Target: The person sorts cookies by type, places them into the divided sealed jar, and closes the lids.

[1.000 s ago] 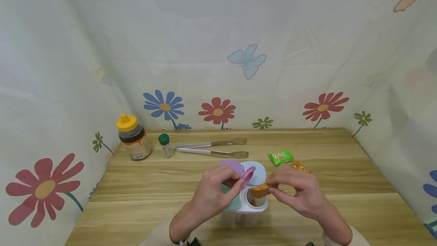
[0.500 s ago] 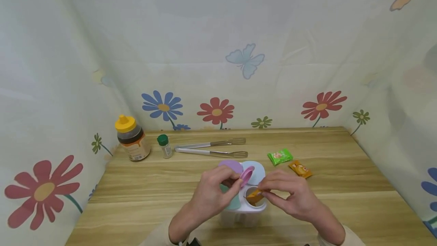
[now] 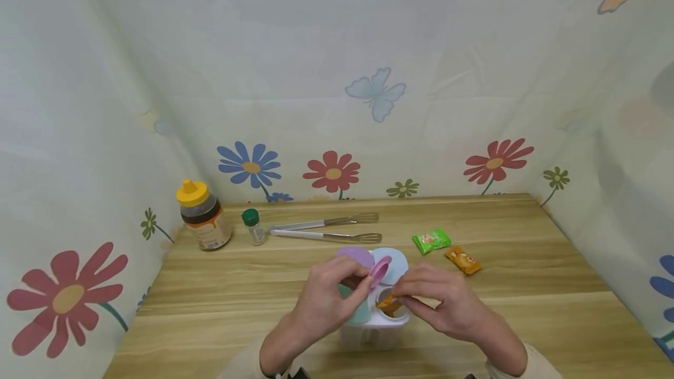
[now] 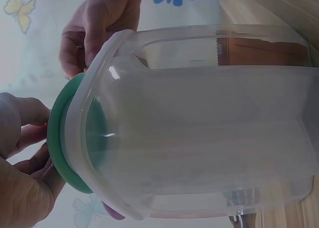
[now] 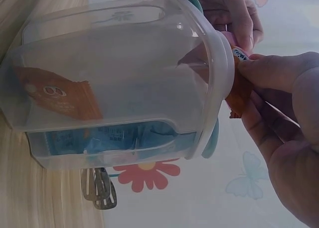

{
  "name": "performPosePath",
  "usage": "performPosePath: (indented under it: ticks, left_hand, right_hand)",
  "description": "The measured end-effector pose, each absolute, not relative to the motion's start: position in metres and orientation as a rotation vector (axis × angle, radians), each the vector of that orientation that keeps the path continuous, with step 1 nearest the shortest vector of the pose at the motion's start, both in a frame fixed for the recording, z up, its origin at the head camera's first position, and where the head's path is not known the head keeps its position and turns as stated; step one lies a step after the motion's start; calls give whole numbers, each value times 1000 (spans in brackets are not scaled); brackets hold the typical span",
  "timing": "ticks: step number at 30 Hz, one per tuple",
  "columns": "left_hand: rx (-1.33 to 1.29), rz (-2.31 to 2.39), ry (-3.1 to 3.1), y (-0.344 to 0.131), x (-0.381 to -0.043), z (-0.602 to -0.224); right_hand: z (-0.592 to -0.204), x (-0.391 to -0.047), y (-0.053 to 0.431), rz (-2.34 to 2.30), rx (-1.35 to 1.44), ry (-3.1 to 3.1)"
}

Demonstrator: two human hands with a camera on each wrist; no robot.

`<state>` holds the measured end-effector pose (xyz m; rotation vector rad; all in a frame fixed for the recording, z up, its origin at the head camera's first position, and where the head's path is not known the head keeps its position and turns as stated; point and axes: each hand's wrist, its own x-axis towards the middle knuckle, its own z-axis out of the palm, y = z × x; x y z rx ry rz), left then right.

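Note:
A clear plastic container (image 3: 368, 338) with several round-mouthed compartments stands at the front of the table. My left hand (image 3: 330, 288) pinches its raised pink lid (image 3: 380, 271) between thumb and fingers. My right hand (image 3: 442, 300) pinches an orange packet (image 3: 388, 304), whose lower part is inside the open compartment's mouth. Through the clear wall in the right wrist view, another orange packet (image 5: 60, 96) lies at the bottom of that compartment, and blue packets (image 5: 114, 138) show in the neighbouring one. The purple lid (image 3: 357, 255), light blue lid (image 3: 393, 265) and green lid (image 3: 360, 312) lie flat.
Behind the container lie a green packet (image 3: 432, 241) and an orange packet (image 3: 463, 260) on the wooden table (image 3: 221, 309). Metal tongs (image 3: 326, 229), a green-capped shaker (image 3: 253, 227) and a yellow-capped bottle (image 3: 203, 215) are at the back left. Floral cloth (image 3: 295, 75) surrounds the table.
My right hand has moved left and slightly down, bringing the orange packet into the compartment's mouth. The left hand stays at the pink lid.

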<state>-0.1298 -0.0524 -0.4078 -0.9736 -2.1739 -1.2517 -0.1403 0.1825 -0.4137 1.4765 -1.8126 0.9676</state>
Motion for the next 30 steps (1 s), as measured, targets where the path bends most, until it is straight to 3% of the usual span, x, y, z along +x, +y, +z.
performPosePath:
  ticks: [30]
  left_hand:
    - [-1025,-1286,-2138,-52,-128,-407]
  right_hand:
    - [-420,-145,181,808,1530,-1826]
